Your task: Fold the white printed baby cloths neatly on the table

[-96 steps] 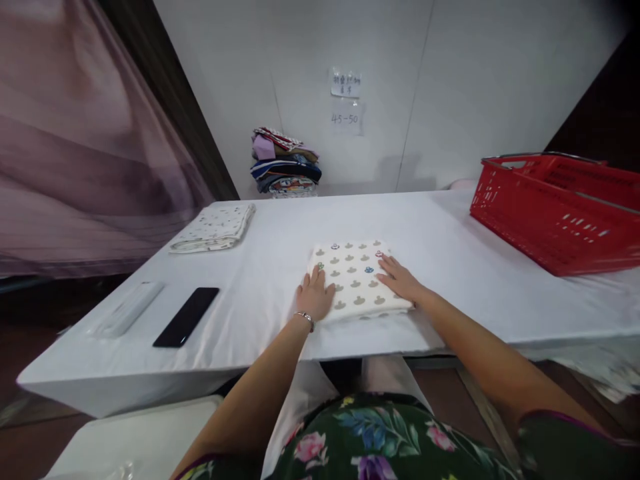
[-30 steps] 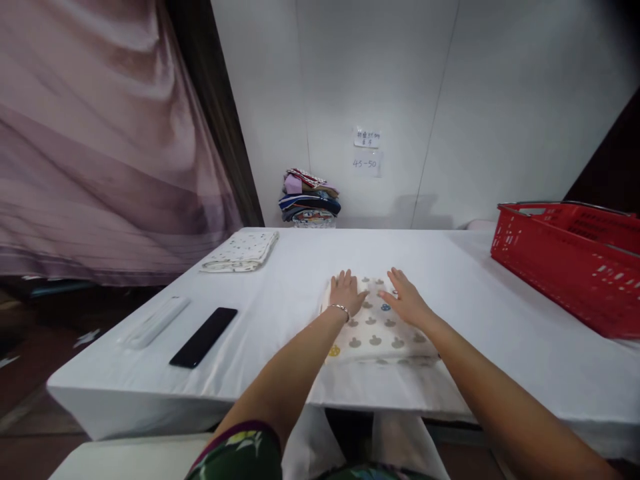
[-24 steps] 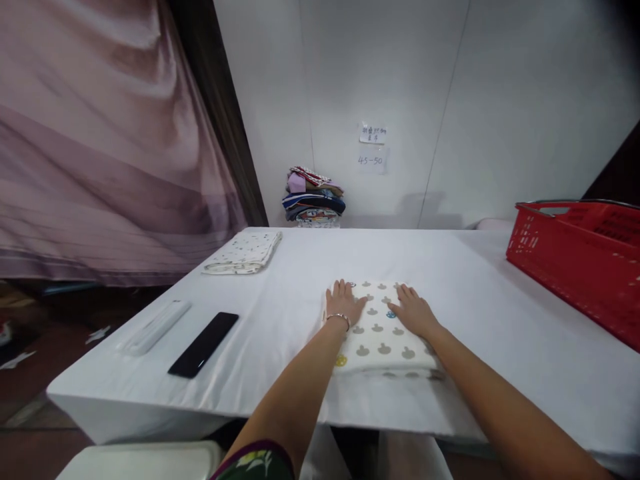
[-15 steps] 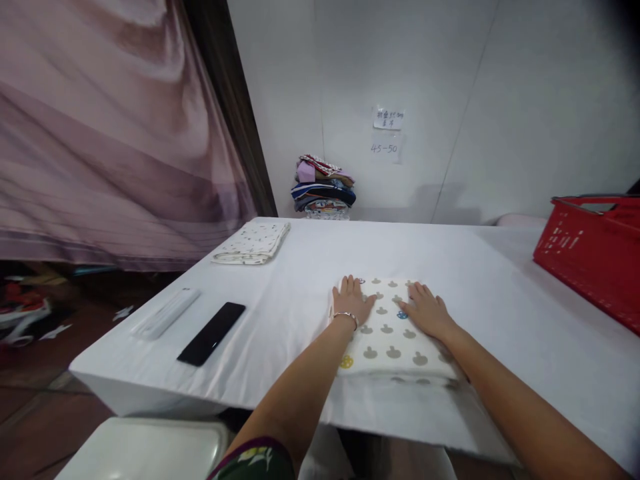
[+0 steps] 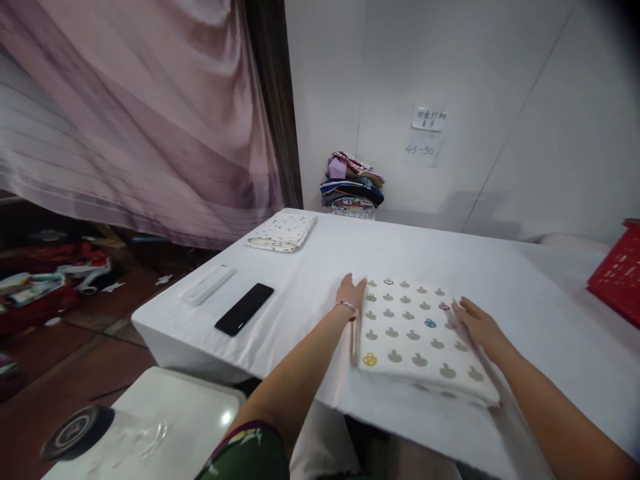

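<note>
A folded white cloth (image 5: 410, 327) printed with grey mushroom shapes and a few coloured ones lies near the front edge of the table. At its far left corner is my left hand (image 5: 350, 293), thumb spread from the fingers and a bracelet on the wrist. My right hand (image 5: 481, 327) is along the cloth's right edge with its fingers stretched out; their tips are at the fabric. Both hands look open, one at either side of the cloth. Some fingertips are hard to make out.
On the white table (image 5: 320, 267) are a black phone (image 5: 245, 309), a long white object (image 5: 207, 285) and another folded cloth (image 5: 284, 230). A fabric stack (image 5: 353, 187) stands by the wall. A red basket (image 5: 617, 273) is at right, a white stool (image 5: 185, 420) at lower left.
My hands have moved from lying flat on the folded cloth out to its left and right sides. The view has turned left, bringing more of the stool into sight.
</note>
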The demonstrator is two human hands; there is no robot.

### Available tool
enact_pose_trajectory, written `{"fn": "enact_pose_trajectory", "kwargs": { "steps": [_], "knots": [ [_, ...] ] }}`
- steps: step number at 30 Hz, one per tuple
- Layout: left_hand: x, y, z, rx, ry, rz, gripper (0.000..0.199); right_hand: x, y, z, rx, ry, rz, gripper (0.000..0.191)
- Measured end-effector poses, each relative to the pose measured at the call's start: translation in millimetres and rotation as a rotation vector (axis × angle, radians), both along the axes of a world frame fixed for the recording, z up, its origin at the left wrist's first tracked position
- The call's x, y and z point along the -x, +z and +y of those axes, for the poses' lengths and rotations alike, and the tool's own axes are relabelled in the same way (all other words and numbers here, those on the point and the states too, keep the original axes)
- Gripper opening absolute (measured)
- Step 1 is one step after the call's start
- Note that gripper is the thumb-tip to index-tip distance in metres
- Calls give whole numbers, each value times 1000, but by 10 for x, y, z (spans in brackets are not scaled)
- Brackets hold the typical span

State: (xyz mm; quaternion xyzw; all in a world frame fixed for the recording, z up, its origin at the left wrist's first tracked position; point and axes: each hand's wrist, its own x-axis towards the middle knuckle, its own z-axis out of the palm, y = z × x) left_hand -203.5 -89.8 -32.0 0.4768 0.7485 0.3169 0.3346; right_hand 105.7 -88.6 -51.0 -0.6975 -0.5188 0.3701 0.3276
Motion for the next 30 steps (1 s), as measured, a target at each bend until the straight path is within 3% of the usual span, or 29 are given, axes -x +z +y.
{"fn": "enact_pose_trajectory", "kwargs": {
  "steps": [5,9,15,19,25,30],
  "knots": [
    [86,-30,-9,118,-52,-33,72,-127,95,-20,187,-88,222,76],
    [66,42,108,210,-82,-56,77,-100,141,125,286,-41,289,63],
    [95,91,182,277,-149,24,61,-46,151,398,415,12,225,53],
    [56,106,206,291,-210,120,49,16,181,483,408,80,254,49],
    [-7,137,238,282,-220,135,43,46,234,467,378,172,397,28],
    [-46,145,240,224,-196,83,48,64,363,376,328,209,507,34]
  ]
}}
